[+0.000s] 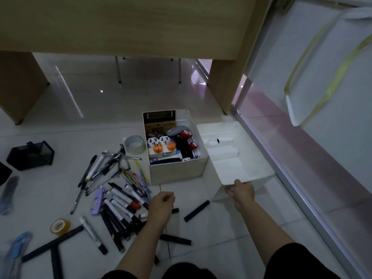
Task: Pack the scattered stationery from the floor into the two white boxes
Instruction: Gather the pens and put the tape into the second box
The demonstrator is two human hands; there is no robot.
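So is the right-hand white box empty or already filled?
Empty: the right white box shows only its bare interior. The right hand grips its near rim.

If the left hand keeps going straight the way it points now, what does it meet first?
Probably the near wall of the filled white box: the left hand, curled and empty, points up-frame toward it over bare floor tile. Depth is hard to judge.

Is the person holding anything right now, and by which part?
Yes. The right hand grips the empty white box by its near rim. The left hand is curled in a fist above the pens, holding nothing visible.
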